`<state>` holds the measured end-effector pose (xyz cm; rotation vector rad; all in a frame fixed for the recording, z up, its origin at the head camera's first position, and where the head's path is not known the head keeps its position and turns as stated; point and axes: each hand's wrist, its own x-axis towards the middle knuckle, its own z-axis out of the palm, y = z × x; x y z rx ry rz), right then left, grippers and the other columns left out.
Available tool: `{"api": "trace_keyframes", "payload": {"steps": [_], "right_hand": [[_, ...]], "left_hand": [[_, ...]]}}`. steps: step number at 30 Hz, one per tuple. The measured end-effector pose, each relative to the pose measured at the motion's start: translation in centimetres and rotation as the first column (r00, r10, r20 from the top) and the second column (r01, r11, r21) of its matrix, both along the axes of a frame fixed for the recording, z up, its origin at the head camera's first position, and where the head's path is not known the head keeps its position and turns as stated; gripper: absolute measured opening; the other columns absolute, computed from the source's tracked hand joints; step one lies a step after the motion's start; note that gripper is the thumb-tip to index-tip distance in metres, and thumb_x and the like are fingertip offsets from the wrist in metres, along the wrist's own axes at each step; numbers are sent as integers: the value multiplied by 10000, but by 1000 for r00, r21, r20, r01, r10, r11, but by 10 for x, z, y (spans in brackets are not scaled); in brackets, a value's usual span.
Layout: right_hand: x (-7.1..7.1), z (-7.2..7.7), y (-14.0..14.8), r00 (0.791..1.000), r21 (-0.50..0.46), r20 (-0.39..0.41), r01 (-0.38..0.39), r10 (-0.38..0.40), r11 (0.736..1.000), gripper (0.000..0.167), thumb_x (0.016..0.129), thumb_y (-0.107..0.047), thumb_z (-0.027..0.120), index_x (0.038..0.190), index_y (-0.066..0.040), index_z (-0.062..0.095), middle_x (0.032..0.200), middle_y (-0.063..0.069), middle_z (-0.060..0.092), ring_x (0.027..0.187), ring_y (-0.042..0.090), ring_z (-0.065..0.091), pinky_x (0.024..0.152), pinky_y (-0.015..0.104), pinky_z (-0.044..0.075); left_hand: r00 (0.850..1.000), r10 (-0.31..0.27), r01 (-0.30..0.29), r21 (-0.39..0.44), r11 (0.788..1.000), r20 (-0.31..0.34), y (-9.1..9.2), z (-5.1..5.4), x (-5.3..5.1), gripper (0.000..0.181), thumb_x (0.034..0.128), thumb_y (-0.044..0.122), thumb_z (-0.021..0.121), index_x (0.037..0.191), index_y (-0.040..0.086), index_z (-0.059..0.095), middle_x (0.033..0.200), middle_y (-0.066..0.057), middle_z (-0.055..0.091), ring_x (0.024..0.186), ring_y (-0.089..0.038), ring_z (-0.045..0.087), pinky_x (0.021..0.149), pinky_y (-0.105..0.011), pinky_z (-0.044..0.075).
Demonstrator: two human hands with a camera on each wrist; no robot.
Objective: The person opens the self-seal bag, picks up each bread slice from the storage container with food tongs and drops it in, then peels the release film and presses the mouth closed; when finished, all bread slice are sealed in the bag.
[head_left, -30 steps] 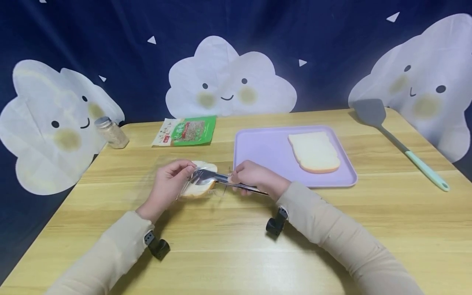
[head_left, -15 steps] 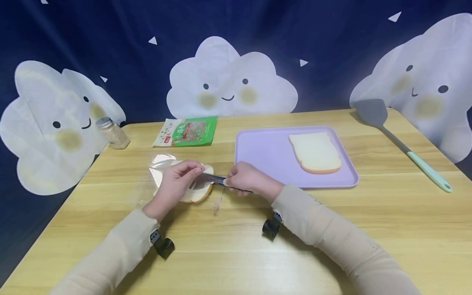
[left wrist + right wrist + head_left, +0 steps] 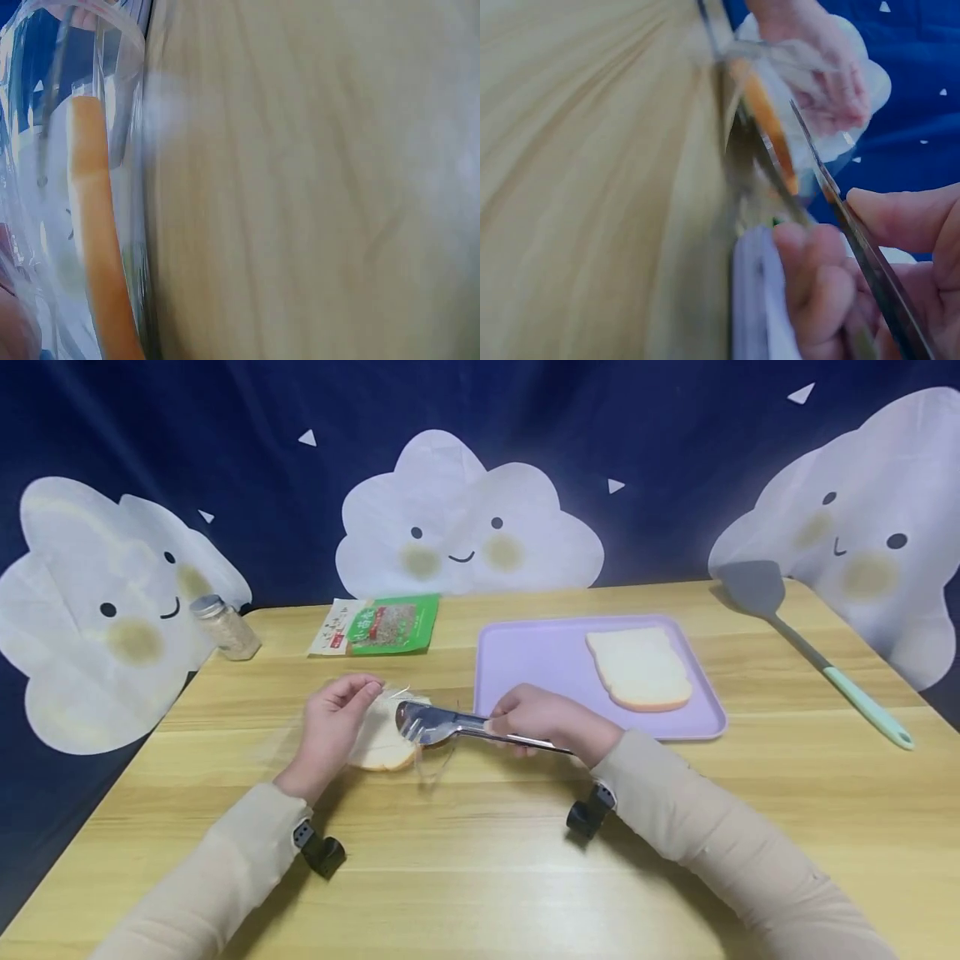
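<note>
Nearest are two beige sleeves point(image 3: 720, 835), each with a small black camera point(image 3: 588, 814) at the wrist, above a wooden table point(image 3: 487, 877). The left hand point(image 3: 326, 731) pinches the edge of a clear plastic bag point(image 3: 45, 225) between thumb and finger. Inside this bag there is one bread slice point(image 3: 382, 743), which is situated left of the tray, between the two hands. The right hand point(image 3: 540, 718) has its fingers and thumb around a pair of tongs point(image 3: 431, 722). The head of the tongs is at the right end of the slice; in the right wrist view its two arms stand apart, and I cannot tell if they touch the bread.

Farther, a purple tray point(image 3: 532, 660) lies on the table, and a second slice point(image 3: 641, 668) rests flat on its right half. To the right there is a grey spatula point(image 3: 802, 644) with a mint handle. Behind the left hand are a green and white packet point(image 3: 378, 627) and a jar point(image 3: 232, 631) with a grey lid. Farthest hangs a dark blue curtain point(image 3: 645, 427) with smiling clouds.
</note>
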<state>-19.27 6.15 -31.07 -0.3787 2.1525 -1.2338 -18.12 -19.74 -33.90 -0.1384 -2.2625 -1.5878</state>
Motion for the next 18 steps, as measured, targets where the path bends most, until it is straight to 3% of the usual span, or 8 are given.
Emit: {"api": "trace_keyframes", "payload": {"steps": [5,8,13,15,18], "right_hand": [[0,-2,-1,999,-29,-13,46,-47,999,157,896,-65,537,896,56,637,686,77,591,454,109,471,418,208,374],[0,-3,-1,997,-44,-6,76,-76,996,158,891,-61,540,903,53,648,674,71,579,448,114,462,416,208,367],[1,-7,-5,995,-2,-35,97,-97,995,140,883,-55,545,869,45,641,656,72,565,434,111,451,399,205,360],[2,-9,-9,992,48,-76,105,-101,993,121,882,-65,564,840,24,634,664,76,571,431,116,455,395,204,369],[3,-7,-14,984,137,-151,111,-90,984,107,875,-88,590,802,-18,625,681,76,583,435,124,468,398,207,386]], "left_hand": [[995,-103,103,-45,994,-5,6,4,5,115,853,13,627,913,-81,654,863,-2,695,767,-23,587,703,-156,486],[987,-162,162,-31,986,6,13,4,7,82,840,-17,628,890,-76,656,872,-69,698,797,-24,594,742,-163,485],[970,-241,241,3,971,18,16,2,10,76,848,-27,612,885,-86,642,821,78,672,808,-31,585,763,-164,479],[968,-249,249,1,968,30,15,1,10,77,856,-11,611,892,-68,648,825,76,671,825,-35,587,772,-166,481],[980,-197,197,-18,980,15,11,2,7,75,862,28,621,894,-17,671,868,-4,693,843,-37,597,788,-169,482]]}}
